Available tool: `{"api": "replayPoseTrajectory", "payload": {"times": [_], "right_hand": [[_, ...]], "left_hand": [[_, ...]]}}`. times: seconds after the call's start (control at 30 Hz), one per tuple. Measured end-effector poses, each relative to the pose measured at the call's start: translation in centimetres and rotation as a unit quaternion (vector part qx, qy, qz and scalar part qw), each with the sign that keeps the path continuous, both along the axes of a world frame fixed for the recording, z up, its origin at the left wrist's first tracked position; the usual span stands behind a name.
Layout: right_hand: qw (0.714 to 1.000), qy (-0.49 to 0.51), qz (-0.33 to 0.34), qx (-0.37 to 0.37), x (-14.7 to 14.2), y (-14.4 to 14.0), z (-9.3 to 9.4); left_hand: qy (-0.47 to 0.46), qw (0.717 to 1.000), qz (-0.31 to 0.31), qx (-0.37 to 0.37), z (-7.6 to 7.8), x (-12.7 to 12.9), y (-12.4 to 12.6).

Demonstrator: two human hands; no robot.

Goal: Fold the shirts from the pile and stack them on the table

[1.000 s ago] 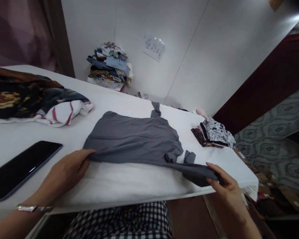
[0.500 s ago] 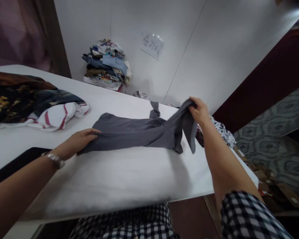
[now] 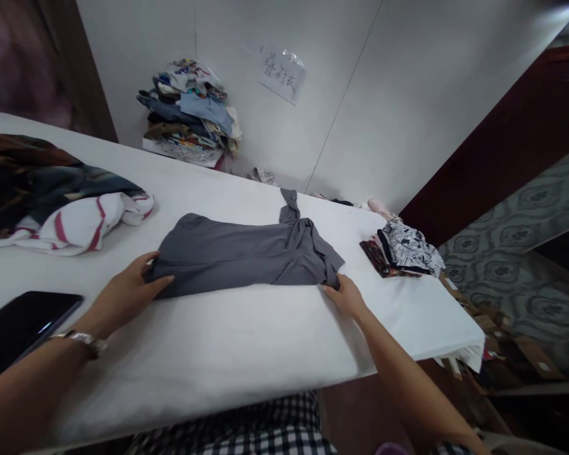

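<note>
A grey shirt lies on the white-covered table, gathered into a long strip running left to right. One sleeve sticks out at the back, and the right part is folded over in creases. My left hand grips the left near corner, thumb on top and fingers partly tucked at the cloth's edge. At the right near corner, my right hand pinches the fabric low against the table; its fingertips are partly hidden by the cloth.
A black phone lies by my left forearm. Rumpled clothes cover the table's left side. A tall clothes pile stands against the wall below a paper sign. Folded clothes sit at the right, near the table's edge.
My right hand has come down and towards me from the raised sleeve end to the near right corner. The lifted part now lies folded over on the shirt. My left hand has shifted slightly left.
</note>
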State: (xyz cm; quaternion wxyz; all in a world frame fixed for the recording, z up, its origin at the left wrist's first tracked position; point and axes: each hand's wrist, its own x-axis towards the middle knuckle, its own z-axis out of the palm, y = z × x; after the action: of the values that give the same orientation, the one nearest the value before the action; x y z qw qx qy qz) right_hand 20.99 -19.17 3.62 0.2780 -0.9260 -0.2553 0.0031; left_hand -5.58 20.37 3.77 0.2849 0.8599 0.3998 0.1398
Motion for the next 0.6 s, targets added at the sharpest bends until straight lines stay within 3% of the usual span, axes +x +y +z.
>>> {"api": "replayPoseTrajectory", "payload": {"times": [0.1,0.17,0.23,0.3,0.4,0.5,0.6], "right_hand": [[0.984,0.067,-0.03,0.165,1.0,-1.3,-0.1],[0.944,0.133,-0.042,0.298,2.3,-2.9,0.7],[0.913,0.173,-0.051,0.367,3.2,-5.3,1.5],[0.916,0.184,-0.065,0.35,3.4,-7.6,1.6],[0.945,0.173,-0.076,0.268,1.9,-9.1,0.7],[0.965,0.139,-0.04,0.22,-0.2,-7.4,-0.7],[0.975,0.094,0.006,0.199,-1.1,-4.5,-1.5]], "left_hand": [[-0.03,0.999,0.01,0.002,1.3,0.6,-0.8],[-0.063,0.997,0.03,0.021,2.4,0.6,-0.9],[-0.061,0.996,0.038,0.044,3.0,0.1,-0.7],[-0.012,0.999,0.019,0.042,2.8,-0.8,-0.5],[0.042,0.999,-0.009,0.008,1.8,-2.0,-0.4],[0.017,0.999,0.014,0.025,1.3,-2.3,-0.4],[-0.023,0.998,0.038,0.042,2.0,-1.6,-0.2]]}}
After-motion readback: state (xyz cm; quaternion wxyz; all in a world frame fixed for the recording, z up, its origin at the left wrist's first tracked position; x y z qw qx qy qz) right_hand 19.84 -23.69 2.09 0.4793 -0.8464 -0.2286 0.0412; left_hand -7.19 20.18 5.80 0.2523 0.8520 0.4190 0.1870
